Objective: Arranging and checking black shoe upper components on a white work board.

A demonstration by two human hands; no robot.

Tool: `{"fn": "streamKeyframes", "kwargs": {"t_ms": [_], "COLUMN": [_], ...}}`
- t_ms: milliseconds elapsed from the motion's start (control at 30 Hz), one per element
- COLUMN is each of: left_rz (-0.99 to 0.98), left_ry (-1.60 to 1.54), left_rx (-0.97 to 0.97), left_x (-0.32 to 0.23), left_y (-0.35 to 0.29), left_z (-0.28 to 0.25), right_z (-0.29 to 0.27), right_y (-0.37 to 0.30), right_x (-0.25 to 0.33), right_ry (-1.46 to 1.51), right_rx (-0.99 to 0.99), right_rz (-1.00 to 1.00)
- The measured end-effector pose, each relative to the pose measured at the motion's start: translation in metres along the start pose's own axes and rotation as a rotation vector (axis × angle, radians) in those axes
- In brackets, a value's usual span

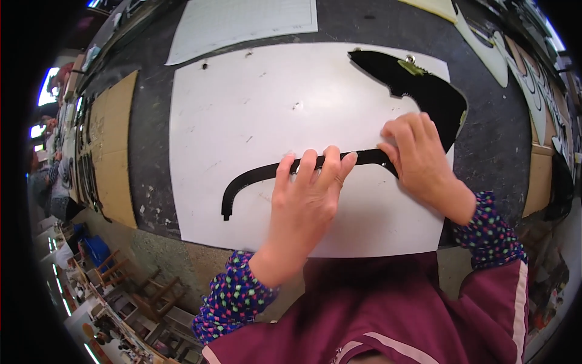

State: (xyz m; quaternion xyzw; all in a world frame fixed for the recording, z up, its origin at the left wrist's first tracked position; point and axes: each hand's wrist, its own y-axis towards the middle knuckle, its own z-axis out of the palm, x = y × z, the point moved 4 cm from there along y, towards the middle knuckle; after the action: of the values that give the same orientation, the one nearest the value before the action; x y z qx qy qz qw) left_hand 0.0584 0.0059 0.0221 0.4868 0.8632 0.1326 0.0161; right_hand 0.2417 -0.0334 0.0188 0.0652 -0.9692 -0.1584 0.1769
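Observation:
A curved black strip (251,174) of thin, flat material lies on a white board (212,121). It bends down at its left end into a small squared tab. My left hand (309,197) rests over the middle of the strip, fingers spread and fingertips on it. At the strip's right end my right hand (421,151) pinches its edge between thumb and fingers. A wide black piece (439,100) with a pointed tip and olive-green patches lies beyond that hand, overhanging the board's right edge. The right hand hides whether strip and wide piece are joined.
A printed paper sheet (242,27) lies at the far edge of the board. Brown cardboard (115,151) with dark strips beside it is on the left. Pale curved cut pieces (485,48) lie at the far right. Wooden stools (154,297) stand on the floor, lower left.

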Motion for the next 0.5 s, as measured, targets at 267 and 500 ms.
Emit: {"fn": "streamKeyframes", "kwargs": {"t_ms": [267, 500], "left_rz": [-0.056, -0.219], "left_ry": [-0.267, -0.195], "left_rx": [-0.072, -0.159], "left_x": [0.021, 0.045], "left_y": [-0.022, -0.048], "left_z": [-0.005, -0.002], "right_z": [0.008, -0.006], "right_y": [-0.006, 0.058], "right_x": [0.0, 0.031], "right_ry": [0.047, 0.149], "right_rx": [0.056, -0.127], "right_rz": [-0.009, -0.129]}}
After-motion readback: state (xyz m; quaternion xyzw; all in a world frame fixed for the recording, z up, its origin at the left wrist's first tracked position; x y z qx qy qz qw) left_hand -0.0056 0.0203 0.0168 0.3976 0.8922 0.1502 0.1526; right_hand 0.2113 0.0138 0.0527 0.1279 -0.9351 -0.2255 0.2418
